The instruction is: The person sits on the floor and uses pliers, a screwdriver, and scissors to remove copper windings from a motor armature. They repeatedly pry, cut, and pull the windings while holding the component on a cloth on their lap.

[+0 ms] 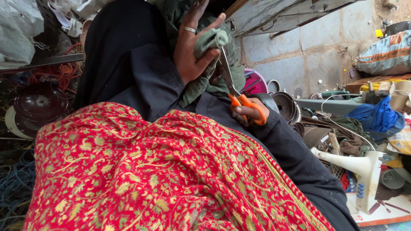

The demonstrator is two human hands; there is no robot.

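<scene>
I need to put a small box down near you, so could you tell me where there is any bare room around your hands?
The bare paved floor, between the metal panel and the striped sack, is the only open patch. Around the right hand with the orange scissors, bowls and the white fan base crowd in. The left hand grips green cloth; left lie tangled wires.
</scene>
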